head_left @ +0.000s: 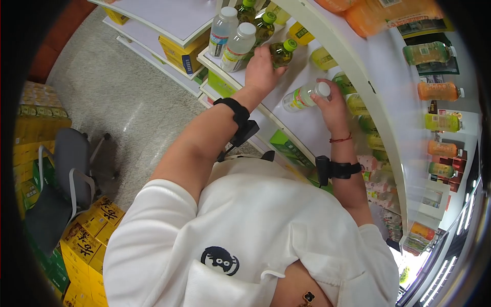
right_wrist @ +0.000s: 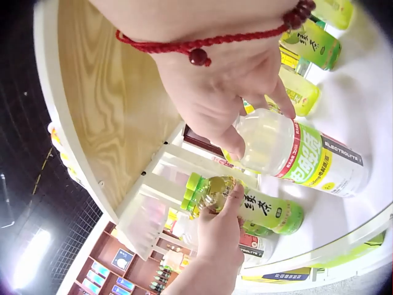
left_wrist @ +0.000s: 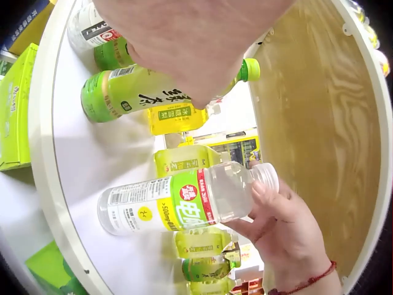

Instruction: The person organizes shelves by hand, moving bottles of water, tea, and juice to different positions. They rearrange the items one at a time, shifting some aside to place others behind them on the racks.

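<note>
My left hand [head_left: 262, 71] grips a green tea bottle [head_left: 281, 53] with a green cap by its upper part. In the right wrist view its fingers curl round the shoulder of that green tea bottle [right_wrist: 270, 210]. My right hand [head_left: 332, 105], with a red cord bracelet, holds a clear electrolyte drink bottle [head_left: 299, 99] near its white cap. The left wrist view shows thumb and fingers pinching the neck of the electrolyte bottle [left_wrist: 178, 203]. Both bottles are on the white shelf [head_left: 289, 118]. Two white-capped bottles [head_left: 236, 48] stand just left of my left hand.
More green tea bottles [head_left: 264, 26] stand behind the white-capped ones. Yellow-green bottles [head_left: 323, 59] line the shelf's far side. A curved white shelf edge [head_left: 358, 59] rises beside my right arm. Yellow cartons [head_left: 84, 245] and a grey chair [head_left: 71, 158] are at the left.
</note>
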Available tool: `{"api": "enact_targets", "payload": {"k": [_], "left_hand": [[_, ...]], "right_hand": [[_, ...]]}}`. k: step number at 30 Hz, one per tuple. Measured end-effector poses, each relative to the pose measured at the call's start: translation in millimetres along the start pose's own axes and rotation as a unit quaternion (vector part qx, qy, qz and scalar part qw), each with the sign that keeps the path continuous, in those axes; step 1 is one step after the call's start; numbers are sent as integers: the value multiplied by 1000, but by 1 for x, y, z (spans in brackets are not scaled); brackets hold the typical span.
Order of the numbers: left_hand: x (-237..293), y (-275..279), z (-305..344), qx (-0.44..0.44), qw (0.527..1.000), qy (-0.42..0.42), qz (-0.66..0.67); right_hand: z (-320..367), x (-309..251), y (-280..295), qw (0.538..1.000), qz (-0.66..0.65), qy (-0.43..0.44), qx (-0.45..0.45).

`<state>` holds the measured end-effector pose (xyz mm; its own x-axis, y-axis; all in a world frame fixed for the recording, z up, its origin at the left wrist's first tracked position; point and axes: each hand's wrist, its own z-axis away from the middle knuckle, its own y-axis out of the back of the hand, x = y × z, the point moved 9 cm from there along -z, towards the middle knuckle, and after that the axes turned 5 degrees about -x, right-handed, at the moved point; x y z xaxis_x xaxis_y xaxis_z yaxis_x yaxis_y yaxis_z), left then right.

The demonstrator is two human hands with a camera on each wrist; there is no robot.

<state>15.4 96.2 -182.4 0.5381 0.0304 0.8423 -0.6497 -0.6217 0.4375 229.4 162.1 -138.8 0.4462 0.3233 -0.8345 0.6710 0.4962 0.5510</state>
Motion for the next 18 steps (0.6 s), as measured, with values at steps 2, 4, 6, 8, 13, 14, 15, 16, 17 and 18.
{"api": "enact_targets", "payload": {"k": [2, 4, 6, 8, 13, 14, 15, 16, 17, 18], "left_hand": [[-1, -4, -7, 11, 1000, 2, -5], [-1, -5, -10, 20, 1000, 5, -11], [-2, -7, -15, 23, 999, 18, -26], [-2, -9, -15, 26, 999, 18, -23], [-2, -5, -12, 67, 998, -9, -15], [-2, -3, -10, 68, 997, -24, -2], [-2, 1, -8, 69, 997, -39, 12], [-6, 4, -5, 69, 997, -38, 11], [-15, 1, -3, 31, 998, -19, 48], [-23, -3, 1, -6, 996, -1, 86]], "right_hand": [[4, -8, 0, 1000, 6, 3, -1], [5, -8, 2, 1000, 11, 4, -1], [5, -4, 5, 1000, 1, 12, 7], [8, 0, 7, 1000, -15, 5, 13], [11, -4, 7, 1000, -10, 12, 25], [10, -5, 5, 1000, -11, 4, 15], [9, -5, 1, 1000, -12, -5, 4], [8, -7, -3, 1000, -12, -5, 4], [7, -11, -9, 1000, -21, 0, 1], [5, -14, -16, 1000, -29, 5, -1]]}}
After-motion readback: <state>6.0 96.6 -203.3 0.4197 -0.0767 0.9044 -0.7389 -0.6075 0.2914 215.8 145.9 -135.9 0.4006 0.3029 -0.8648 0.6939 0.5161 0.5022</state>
